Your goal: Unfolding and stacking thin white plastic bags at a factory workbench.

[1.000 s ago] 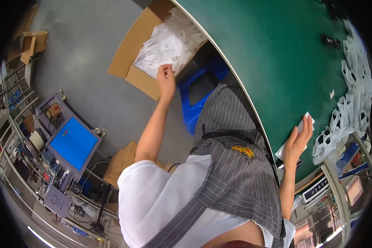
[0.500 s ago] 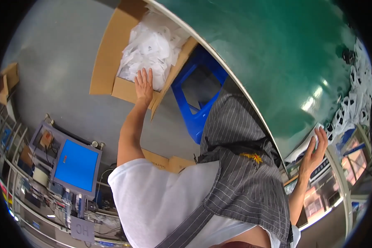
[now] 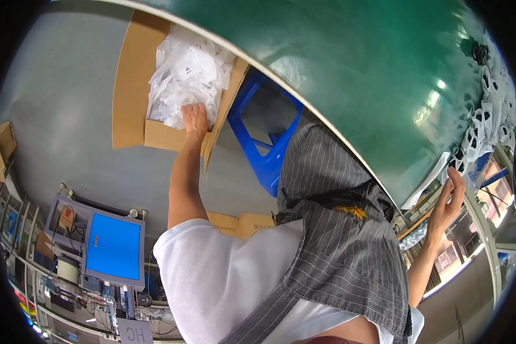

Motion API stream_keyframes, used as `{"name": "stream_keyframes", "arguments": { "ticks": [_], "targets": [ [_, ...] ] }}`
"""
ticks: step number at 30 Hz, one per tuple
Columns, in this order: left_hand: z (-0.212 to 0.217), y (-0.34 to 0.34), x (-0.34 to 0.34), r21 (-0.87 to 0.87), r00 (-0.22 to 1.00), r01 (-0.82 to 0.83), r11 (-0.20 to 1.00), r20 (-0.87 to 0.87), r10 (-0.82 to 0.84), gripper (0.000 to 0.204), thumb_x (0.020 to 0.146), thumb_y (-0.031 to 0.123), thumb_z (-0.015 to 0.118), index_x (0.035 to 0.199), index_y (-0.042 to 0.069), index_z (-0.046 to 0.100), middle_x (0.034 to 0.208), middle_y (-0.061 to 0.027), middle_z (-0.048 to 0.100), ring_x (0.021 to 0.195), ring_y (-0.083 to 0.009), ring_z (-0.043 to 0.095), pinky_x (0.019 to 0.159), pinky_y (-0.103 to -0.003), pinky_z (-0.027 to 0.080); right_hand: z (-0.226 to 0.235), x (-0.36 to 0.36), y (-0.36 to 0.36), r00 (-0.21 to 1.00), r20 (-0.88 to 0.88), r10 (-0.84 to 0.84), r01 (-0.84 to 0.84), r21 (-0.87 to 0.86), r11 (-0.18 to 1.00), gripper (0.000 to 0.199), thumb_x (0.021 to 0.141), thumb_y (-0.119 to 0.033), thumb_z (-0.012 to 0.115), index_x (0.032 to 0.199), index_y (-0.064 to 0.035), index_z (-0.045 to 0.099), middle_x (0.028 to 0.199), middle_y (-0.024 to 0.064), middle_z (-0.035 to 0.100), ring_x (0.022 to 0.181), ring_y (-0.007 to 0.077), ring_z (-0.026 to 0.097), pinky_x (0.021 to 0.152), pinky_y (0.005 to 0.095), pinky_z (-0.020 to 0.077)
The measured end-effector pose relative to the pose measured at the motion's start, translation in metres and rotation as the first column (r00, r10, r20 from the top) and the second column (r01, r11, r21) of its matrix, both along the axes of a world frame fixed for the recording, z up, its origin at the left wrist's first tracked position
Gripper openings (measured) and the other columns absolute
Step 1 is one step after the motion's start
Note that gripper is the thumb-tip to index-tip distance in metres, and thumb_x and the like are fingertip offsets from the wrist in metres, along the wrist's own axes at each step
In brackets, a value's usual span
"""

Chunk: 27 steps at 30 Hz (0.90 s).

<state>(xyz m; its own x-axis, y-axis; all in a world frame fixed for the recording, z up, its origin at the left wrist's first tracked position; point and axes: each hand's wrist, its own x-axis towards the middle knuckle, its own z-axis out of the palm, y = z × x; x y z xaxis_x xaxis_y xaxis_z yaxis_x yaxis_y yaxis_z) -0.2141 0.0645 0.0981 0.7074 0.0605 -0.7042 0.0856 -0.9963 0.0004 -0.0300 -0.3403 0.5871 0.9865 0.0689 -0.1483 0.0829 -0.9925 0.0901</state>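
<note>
My left hand (image 3: pixel 195 119) is at the near side of an open cardboard box (image 3: pixel 163 135), its fingers bent down and pressed into a heap of white plastic bags (image 3: pixel 189 71). The fingertips are hidden among the bags, so how many they grip I cannot tell. At the table's right end my right hand (image 3: pixel 448 202) is raised, with thumb and fingers apart and nothing visible between them. Just beside it, a flat white strip-like piece (image 3: pixel 427 182) lies along the edge of the green table (image 3: pixel 350 63).
White bags with dark openings (image 3: pixel 484 123) line the table's far right edge. A blue plastic stool (image 3: pixel 272 169) stands between the box and my apron. Lower left are a monitor with a blue screen (image 3: pixel 113 246) and metal racking. Another carton (image 3: pixel 241 222) sits behind my arm.
My left hand's outstretched fingers have curled down into the bags. My right hand has moved slightly away from the flat white piece. The whole view has shifted a little.
</note>
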Motion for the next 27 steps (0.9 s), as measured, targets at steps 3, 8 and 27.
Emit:
{"name": "stream_keyframes", "arguments": {
  "ticks": [3,8,27],
  "targets": [
    [0.030,0.009,0.014,-0.265,0.950,-0.144,0.953,0.234,0.208,0.032,0.074,0.006,0.055,0.105,0.010,0.062,0.113,-0.0071,0.055,0.104,-0.0265,0.050,0.095,-0.039,0.034,0.000,-0.002,-0.010,0.999,0.009,-0.049,0.048,0.058,0.997,0.021,0.096,-0.011,0.047,0.110,-0.0042,0.060,0.115,0.0090,0.059,0.110,0.0195,0.054,0.090,0.0289,0.0398],
    [0.060,0.026,0.028,-0.580,0.647,-0.232,0.781,0.507,0.569,0.033,0.078,0.000,0.054,0.109,0.007,0.062,0.116,-0.0125,0.058,0.111,-0.0278,0.053,0.097,-0.038,0.036,-0.013,0.004,-0.011,0.999,0.030,0.021,-0.025,0.114,0.993,0.020,0.094,-0.007,0.048,0.108,-0.0012,0.060,0.110,0.0114,0.061,0.106,0.0233,0.056,0.094,0.0322,0.0399],
    [0.439,0.045,0.091,-0.901,0.245,0.099,-0.422,-0.389,0.888,0.037,0.094,0.017,0.045,0.127,-0.001,0.045,0.119,-0.0153,0.056,0.107,-0.0278,0.057,0.092,-0.041,0.048,-0.023,0.005,-0.068,0.932,0.362,-0.013,-0.221,0.597,0.771,0.021,0.095,-0.007,0.046,0.107,0.0001,0.061,0.111,0.0096,0.061,0.107,0.0193,0.055,0.094,0.0308,0.0400]
  ]
}}
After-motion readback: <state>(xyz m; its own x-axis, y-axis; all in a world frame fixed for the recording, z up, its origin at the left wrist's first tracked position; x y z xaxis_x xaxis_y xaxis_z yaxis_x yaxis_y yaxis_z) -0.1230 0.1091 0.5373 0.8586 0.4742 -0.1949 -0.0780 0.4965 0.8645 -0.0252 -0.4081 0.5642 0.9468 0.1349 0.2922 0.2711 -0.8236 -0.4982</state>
